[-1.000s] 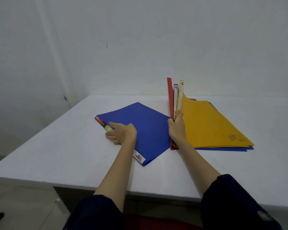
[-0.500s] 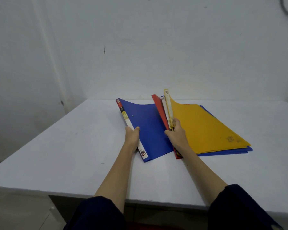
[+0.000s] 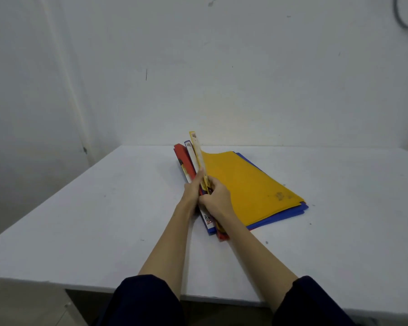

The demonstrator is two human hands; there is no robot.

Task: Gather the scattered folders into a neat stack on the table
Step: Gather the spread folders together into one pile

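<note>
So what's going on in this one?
A person is gathering coloured folders into one pile on a white table. Both hands meet at the spine side of the pile: the left hand presses against the red folder and the blue one under it, while the right hand grips the raised spines. The yellow folder lies on top, with a blue folder showing beneath it. The spines are lifted and fanned, so the stack is not yet squared or flat.
</note>
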